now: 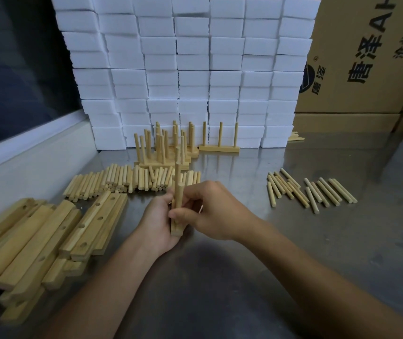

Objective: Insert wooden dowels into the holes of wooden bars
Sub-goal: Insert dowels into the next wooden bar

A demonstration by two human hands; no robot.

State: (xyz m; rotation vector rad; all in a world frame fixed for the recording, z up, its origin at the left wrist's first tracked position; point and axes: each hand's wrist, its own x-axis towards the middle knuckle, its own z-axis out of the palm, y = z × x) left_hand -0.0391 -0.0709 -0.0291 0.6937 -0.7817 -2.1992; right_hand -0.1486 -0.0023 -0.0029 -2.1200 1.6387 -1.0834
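My left hand (157, 223) grips a wooden bar (176, 230) from its left side, the bar's near end resting low over the metal table (293, 241). A dowel (178, 184) stands upright out of the bar, and my right hand (216, 211) pinches it near its base. A big pile of loose dowels (127, 179) lies just behind my hands. A smaller scatter of dowels (313, 192) lies to the right. Bars with empty holes (48, 236) are heaped at the left. Finished bars with upright dowels (166, 148) stand at the back, one apart (219, 148) with three dowels.
A wall of stacked white foam blocks (195, 69) rises behind the finished bars. Brown cardboard boxes (367, 57) stand at the back right. A white ledge (24, 140) and a dark pane border the table on the left.
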